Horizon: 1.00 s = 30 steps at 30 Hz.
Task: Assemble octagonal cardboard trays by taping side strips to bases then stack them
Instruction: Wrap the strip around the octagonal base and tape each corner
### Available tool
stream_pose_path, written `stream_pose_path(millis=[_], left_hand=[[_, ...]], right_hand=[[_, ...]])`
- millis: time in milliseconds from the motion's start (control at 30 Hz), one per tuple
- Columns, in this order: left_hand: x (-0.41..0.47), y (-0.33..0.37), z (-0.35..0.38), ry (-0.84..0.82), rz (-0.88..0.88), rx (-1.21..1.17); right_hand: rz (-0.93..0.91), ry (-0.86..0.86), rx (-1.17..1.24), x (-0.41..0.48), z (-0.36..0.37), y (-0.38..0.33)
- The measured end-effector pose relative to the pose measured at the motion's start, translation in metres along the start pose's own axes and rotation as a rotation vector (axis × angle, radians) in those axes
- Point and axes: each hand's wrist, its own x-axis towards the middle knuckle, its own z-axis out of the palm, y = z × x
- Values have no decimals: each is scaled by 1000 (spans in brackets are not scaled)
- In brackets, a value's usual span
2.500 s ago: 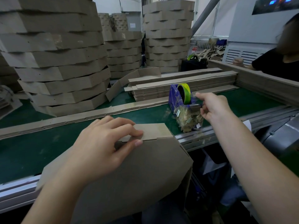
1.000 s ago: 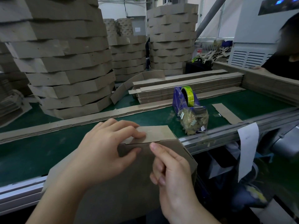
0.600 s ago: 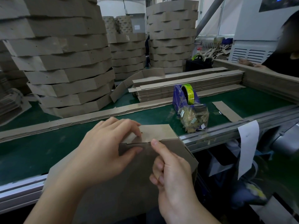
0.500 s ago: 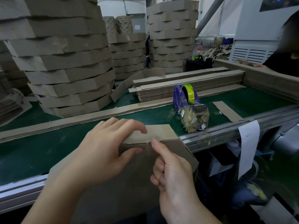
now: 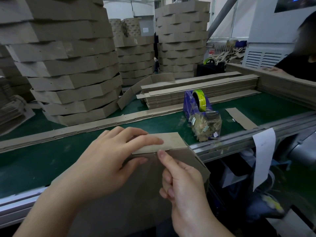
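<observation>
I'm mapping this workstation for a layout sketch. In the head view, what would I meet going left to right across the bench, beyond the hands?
From the left: tall stack of finished trays → purple tape dispenser → loose flat cardboard piece → white paper slip hanging off the rail.

Green conveyor belt (image 5: 34,165) with aluminium side rail (image 5: 239,141) spans the middle. White wall (image 5: 119,9) at 12 o'clock, bright windows (image 5: 242,19) at 1 o'clock, white vented cabinet (image 5: 263,57) at 2 o'clock.

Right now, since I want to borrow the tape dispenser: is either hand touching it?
No: left hand and right hand are both on the cardboard tray; the tape dispenser stands apart on the green belt.
</observation>
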Motion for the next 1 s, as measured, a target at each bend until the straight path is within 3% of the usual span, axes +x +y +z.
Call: stream_pose_path(millis=[533,833,1000], left_hand=[[2,0,-8,-48,-103,-179],[1,-1,-10,-101,-68,-194],[1,-3,-11,-77,-123,-267]], right_hand=[[1,-28,-15,2,-2,-1],[96,-151,-90,-2,-14,-17],[15,-164,-151,0,-11,-10]])
